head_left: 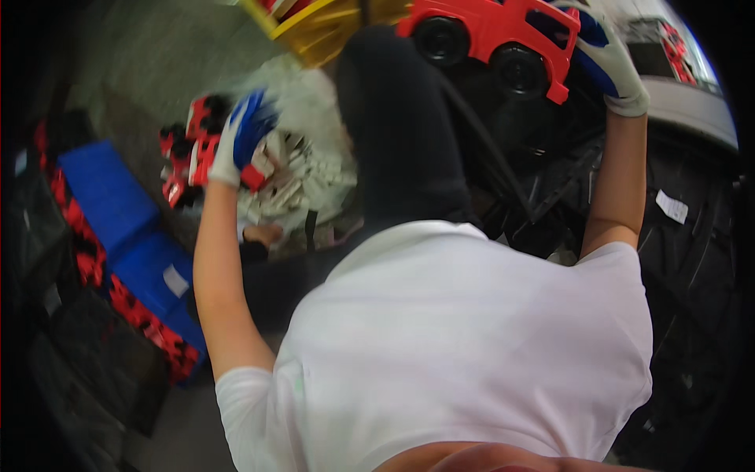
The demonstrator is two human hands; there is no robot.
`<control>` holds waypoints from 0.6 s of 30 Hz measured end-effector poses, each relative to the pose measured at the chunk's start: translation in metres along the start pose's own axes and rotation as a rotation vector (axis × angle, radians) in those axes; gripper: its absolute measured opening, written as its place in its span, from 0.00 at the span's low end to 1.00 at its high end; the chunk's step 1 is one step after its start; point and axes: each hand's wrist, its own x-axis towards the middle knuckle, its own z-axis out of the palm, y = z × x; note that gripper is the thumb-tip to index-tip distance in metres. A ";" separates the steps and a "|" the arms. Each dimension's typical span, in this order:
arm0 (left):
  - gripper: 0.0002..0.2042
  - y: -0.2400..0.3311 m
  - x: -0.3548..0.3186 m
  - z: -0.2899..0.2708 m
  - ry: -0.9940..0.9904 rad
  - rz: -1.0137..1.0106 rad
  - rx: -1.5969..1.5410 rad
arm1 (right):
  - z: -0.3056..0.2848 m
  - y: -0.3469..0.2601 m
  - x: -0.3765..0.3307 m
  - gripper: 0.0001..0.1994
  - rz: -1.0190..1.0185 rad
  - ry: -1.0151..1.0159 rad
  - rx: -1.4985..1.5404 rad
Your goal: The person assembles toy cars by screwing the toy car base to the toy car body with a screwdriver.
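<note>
Red plastic is forming the body of a boxy toy truck with black wheels point(495, 31), which is being held up at one o'clock with two wheels and its window openings showing. At nearly two o'clock, the person's right hand in a white glove with blue-coated fingers point(615, 59) is gripping the truck by its right-hand end, beside the window opening there. At ten o'clock, the left hand in a matching white-and-blue glove point(242, 135) is hovering over a loose cluster of red plastic toy parts with black wheels point(202, 153); motion is blurring its fingers, so I cannot tell whether they are gripping a part. Toward half past ten, a translucent whitish plastic sheet or bag point(326, 110) is lying under a heap of small pale pieces point(295, 169). Between eleven and twelve, a yellow plastic crate point(318, 35) is holding red pieces. At nine o'clock, blue rectangular boxes point(114, 185) are standing in a row, red-and-black parts point(88, 263) lining their left side.
</note>
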 end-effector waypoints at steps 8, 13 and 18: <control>0.25 0.123 -0.115 -0.032 -0.074 0.080 -0.979 | 0.202 -0.162 0.147 0.18 -0.505 -0.637 0.208; 0.29 0.118 -0.184 -0.049 0.374 -0.090 -1.171 | 0.304 -0.204 0.184 0.26 -0.310 -1.023 0.576; 0.34 0.066 -0.251 -0.100 0.554 0.511 -1.595 | 0.452 -0.070 0.262 0.16 0.467 -1.040 1.028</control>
